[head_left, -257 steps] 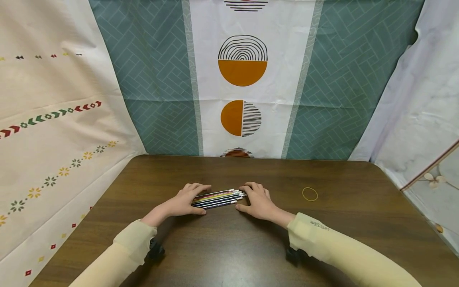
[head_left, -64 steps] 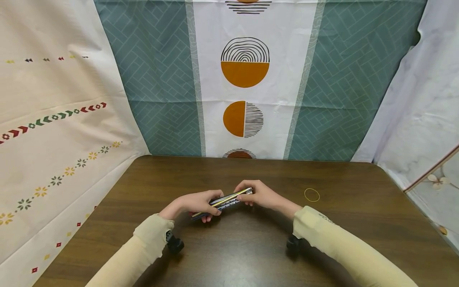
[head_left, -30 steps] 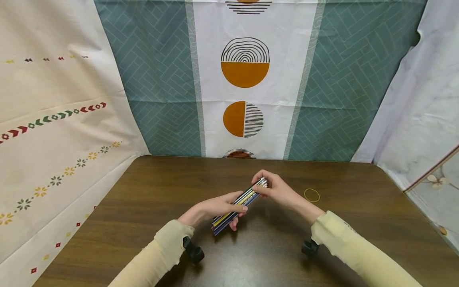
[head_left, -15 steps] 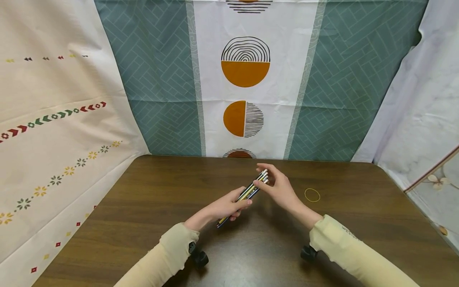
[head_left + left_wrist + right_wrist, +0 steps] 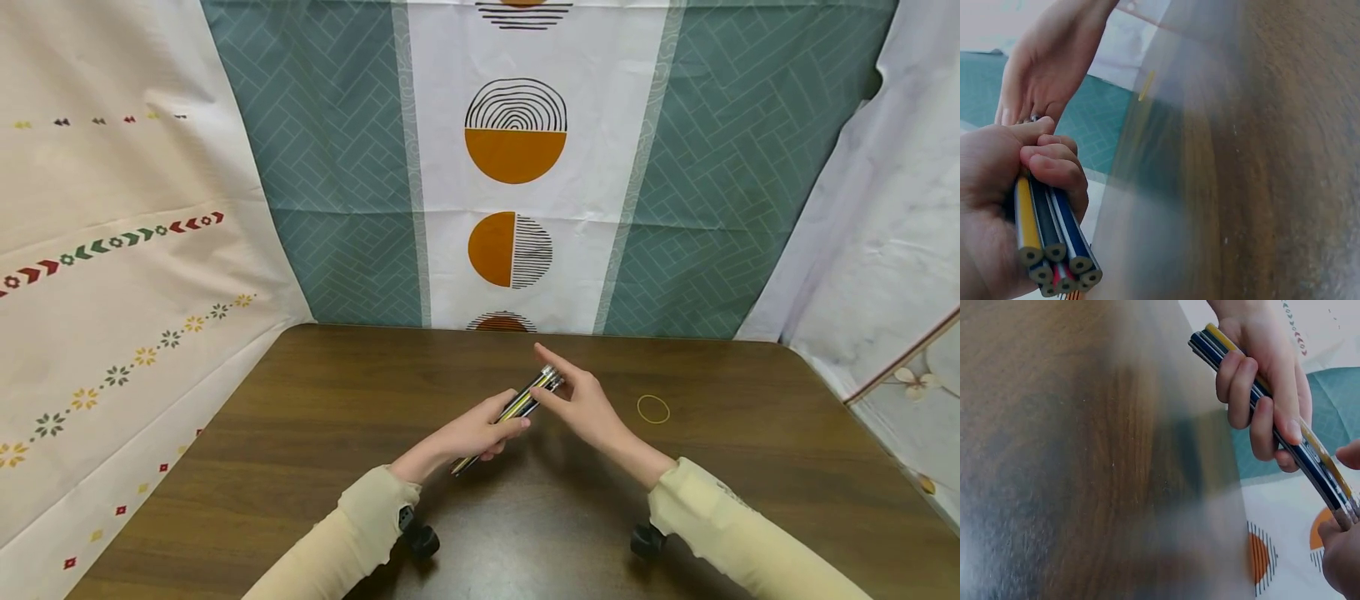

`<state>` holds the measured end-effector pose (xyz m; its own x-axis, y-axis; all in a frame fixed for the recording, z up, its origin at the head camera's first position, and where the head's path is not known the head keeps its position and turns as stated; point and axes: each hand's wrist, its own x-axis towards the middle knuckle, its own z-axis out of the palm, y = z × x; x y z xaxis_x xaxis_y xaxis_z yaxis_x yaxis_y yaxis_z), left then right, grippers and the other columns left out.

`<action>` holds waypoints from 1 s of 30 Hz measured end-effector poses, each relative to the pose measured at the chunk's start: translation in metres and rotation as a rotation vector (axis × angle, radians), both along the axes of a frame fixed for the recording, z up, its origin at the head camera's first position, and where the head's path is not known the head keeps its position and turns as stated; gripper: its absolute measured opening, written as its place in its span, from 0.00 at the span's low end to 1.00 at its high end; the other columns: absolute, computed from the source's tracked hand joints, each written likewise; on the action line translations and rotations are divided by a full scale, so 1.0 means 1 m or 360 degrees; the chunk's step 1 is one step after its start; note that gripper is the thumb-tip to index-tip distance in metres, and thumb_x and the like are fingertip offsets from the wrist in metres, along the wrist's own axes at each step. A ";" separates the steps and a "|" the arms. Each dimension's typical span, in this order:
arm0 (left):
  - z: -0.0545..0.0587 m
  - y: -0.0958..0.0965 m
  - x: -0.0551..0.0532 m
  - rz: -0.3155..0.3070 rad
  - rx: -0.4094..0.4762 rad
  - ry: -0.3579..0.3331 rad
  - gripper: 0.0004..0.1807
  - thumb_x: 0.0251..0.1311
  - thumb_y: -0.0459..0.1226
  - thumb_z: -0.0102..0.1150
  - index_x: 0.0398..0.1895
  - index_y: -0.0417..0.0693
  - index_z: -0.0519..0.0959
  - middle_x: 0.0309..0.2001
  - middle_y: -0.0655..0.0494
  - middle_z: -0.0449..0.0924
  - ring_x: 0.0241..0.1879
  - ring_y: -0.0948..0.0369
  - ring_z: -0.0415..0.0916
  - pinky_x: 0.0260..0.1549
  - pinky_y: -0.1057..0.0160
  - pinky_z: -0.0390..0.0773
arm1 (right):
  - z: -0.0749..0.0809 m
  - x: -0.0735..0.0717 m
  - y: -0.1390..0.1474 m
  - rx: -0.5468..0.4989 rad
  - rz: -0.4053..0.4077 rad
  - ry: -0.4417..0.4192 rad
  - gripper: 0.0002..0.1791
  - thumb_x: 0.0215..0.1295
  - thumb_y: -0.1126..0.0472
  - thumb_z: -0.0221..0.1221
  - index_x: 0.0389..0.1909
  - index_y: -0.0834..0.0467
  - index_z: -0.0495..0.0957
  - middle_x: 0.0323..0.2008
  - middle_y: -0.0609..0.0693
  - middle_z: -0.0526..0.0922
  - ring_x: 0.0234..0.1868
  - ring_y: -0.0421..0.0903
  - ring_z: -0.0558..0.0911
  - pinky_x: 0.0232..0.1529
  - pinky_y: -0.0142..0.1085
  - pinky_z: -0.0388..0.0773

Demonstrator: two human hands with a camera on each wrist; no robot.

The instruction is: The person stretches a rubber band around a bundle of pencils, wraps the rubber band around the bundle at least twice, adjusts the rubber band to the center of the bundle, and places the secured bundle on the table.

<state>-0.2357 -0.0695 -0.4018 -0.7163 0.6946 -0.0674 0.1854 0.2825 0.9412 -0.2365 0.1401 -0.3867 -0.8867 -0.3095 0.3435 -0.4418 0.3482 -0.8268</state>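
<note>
A bundle of several unsharpened pencils is held tilted above the table, eraser ends pointing up and to the right. My left hand grips it around the middle with curled fingers. In the left wrist view, the flat ends of the pencils, yellow, dark blue and red among them, stick out below the fist, slightly uneven. At the eraser ends is my right hand, its index finger extended. In the right wrist view its fingers touch the metal-and-eraser ends, while the thumb stays apart from the pencils.
A thin yellow rubber band lies on the brown wooden table, to the right of my right hand. Patterned cloth hangs behind the table's far edge, with more cloth at both sides.
Earlier the pencils lay on the table between both hands; they were then lifted and turned steeper. Over the last second my right hand has loosened from the eraser ends, its index finger straightening.
</note>
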 end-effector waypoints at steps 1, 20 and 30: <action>0.000 0.000 0.000 -0.0002 -0.0006 0.0014 0.12 0.76 0.40 0.46 0.51 0.42 0.63 0.26 0.56 0.64 0.15 0.63 0.59 0.15 0.67 0.64 | 0.000 0.000 0.001 -0.0008 0.0018 -0.0011 0.36 0.66 0.64 0.63 0.74 0.55 0.62 0.71 0.59 0.68 0.68 0.56 0.73 0.64 0.50 0.72; 0.000 -0.005 -0.007 0.0072 -0.0057 0.0106 0.13 0.72 0.41 0.52 0.51 0.42 0.69 0.22 0.58 0.68 0.13 0.64 0.62 0.11 0.68 0.64 | -0.006 0.006 0.014 0.0042 0.0184 0.0036 0.40 0.65 0.65 0.63 0.76 0.56 0.57 0.72 0.58 0.67 0.70 0.58 0.71 0.65 0.53 0.69; 0.003 -0.001 -0.005 0.0067 -0.0067 0.0114 0.14 0.72 0.41 0.52 0.53 0.42 0.70 0.20 0.58 0.67 0.12 0.64 0.62 0.11 0.68 0.64 | -0.005 0.012 0.015 0.0061 0.0224 -0.0007 0.39 0.67 0.66 0.60 0.77 0.56 0.55 0.76 0.58 0.57 0.71 0.60 0.69 0.65 0.50 0.69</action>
